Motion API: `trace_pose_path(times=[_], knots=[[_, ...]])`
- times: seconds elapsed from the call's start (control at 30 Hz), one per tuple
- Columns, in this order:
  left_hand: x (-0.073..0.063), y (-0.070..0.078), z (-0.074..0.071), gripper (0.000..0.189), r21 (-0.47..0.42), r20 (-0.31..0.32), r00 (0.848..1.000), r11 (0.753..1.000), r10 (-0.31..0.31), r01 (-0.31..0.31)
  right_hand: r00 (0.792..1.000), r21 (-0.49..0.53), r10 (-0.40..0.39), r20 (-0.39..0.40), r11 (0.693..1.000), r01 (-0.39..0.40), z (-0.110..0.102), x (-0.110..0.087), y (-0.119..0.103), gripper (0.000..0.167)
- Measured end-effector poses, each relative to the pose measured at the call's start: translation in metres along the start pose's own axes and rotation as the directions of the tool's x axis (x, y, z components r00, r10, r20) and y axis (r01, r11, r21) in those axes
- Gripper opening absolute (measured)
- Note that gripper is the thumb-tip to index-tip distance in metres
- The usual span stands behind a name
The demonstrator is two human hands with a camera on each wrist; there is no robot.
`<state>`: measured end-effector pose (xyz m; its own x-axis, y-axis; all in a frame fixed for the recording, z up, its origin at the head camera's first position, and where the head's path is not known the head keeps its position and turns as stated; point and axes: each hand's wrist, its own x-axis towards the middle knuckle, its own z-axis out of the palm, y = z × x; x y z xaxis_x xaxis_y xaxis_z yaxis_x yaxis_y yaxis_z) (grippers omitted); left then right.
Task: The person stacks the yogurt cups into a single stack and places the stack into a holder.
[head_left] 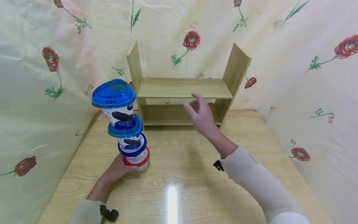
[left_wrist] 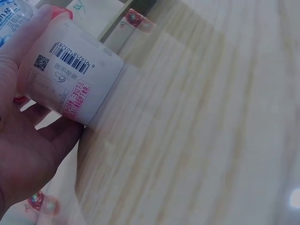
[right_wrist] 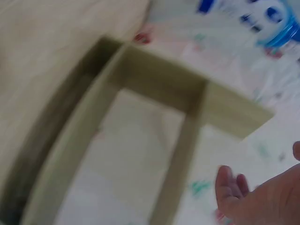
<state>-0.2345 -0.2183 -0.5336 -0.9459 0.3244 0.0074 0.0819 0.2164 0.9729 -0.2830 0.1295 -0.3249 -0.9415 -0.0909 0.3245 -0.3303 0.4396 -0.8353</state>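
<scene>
Currently, a person's L hand point(head_left: 118, 168) has fingers + thumb curled round the btm tub point(head_left: 143, 167), close to its red lid point(head_left: 146, 159); firm-looking hold, no visible gap at the thumb. That tub looks to rest on the table point(head_left: 179, 155), nr the front L corner of the wooden shelf unit point(head_left: 184, 88). On it, going up: a tub w/ a dark blue lid point(head_left: 132, 153), then a middle tub point(head_left: 130, 141) and a top tub point(head_left: 120, 118), both w/ lighter blue lids & dark fruit on the label. So four high, all on the L side. Lean is hard to judge; could be lens/angle.

R hand point(head_left: 202, 116) holds nothing: fingers loosely bent, thumb well apart from the index. It hangs in front of the shelf unit, no contact w/ it showing; R wrist view is blurry but agrees.

Step in hand, as a judgement: steadying the stack one-handed from the base, R hand free. Next move prob. calls for care up top, b/c nothing braces the upper tubs; a sideways jerk at the btm could tip them. Any shift would want slow, level handling, ideally w/ the R hand supporting the top tub.
</scene>
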Motion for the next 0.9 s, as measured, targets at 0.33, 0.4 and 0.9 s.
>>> trace_pose_path(times=[0.33,0.4,0.9], knots=[[-0.003,0.005,0.006,0.098,0.025,-0.047,0.998,0.999,-0.036,0.037,0.874,0.032,0.134,-0.466,0.99,-0.135,-0.06,0.007,0.085,0.055],[-0.002,0.006,0.007,0.099,0.024,-0.042,0.998,0.999,-0.041,0.042,0.836,0.06,0.173,-0.52,0.984,-0.167,-0.071,0.012,0.096,0.055],[0.002,0.012,0.017,0.099,0.017,-0.068,0.997,0.999,-0.037,0.038,0.835,0.146,0.211,-0.508,0.977,-0.157,-0.102,0.062,0.14,0.039]])
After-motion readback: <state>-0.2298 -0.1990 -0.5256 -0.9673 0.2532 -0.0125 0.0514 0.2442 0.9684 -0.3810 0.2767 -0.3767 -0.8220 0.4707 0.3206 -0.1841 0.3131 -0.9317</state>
